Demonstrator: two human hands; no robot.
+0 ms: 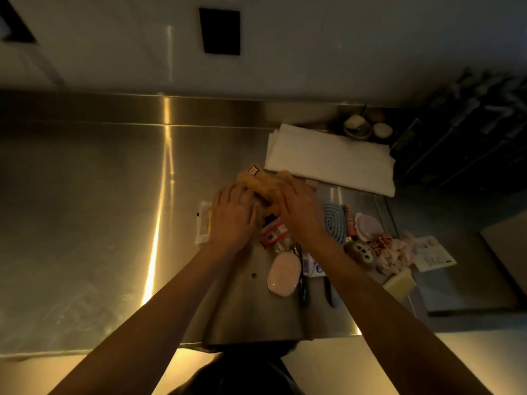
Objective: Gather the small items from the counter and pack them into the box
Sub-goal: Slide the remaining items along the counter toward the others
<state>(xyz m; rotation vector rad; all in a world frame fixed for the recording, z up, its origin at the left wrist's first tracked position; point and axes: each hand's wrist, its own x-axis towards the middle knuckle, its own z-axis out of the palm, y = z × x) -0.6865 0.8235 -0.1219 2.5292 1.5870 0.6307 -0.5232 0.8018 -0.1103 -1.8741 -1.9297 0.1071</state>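
Worktop (85, 195): plush toy (258, 183) under my hands, folded cloth (330, 161) behind-right of it, oval case (283, 276) nearest me, monkey toy (362, 253) right.
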